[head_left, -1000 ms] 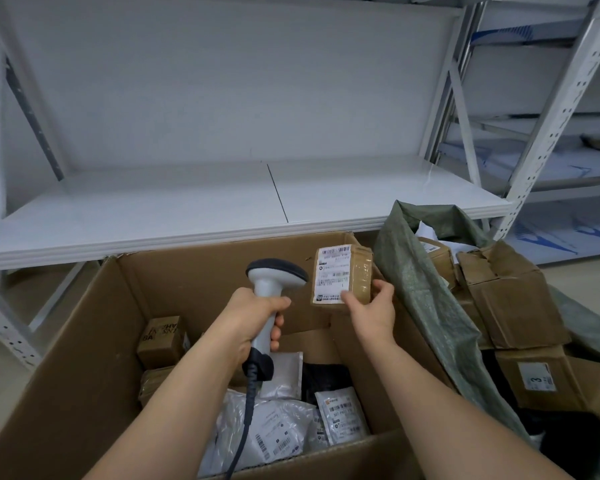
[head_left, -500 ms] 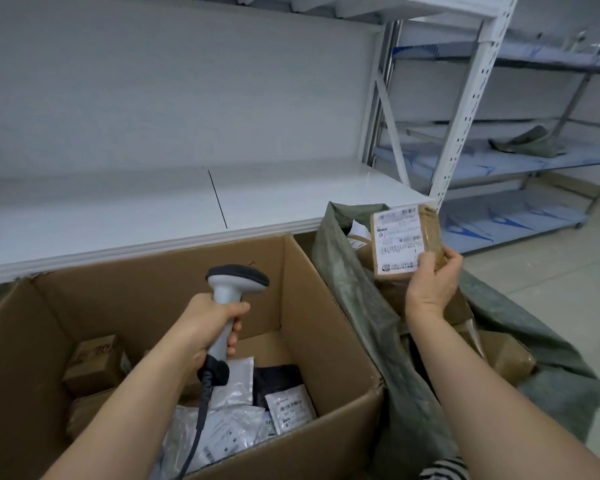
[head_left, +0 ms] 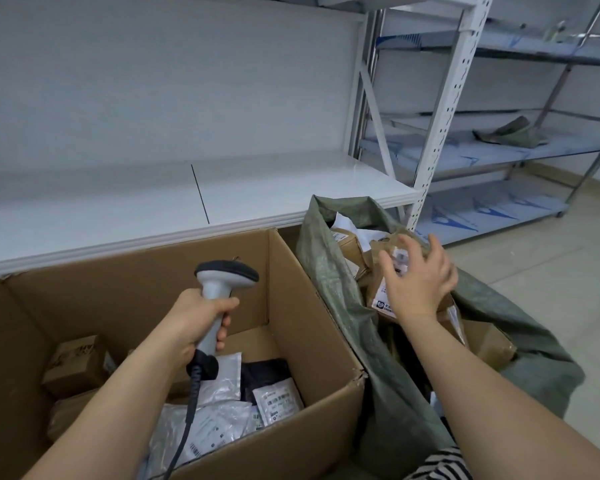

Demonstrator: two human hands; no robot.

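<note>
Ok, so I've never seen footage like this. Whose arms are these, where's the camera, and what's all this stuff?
Everything comes from one camera worn on a person's head, looking forward and down, so the two bare arms are that person's own. The left hand grips a grey corded barcode scanner above an open cardboard box. That box holds grey plastic mailers and small brown boxes. The right hand is spread open over a taped brown parcel in a green woven sack, which stands beside the box and is full of parcels. Whether the hand touches the parcel is hard to tell. A white shelf runs behind both.
</note>
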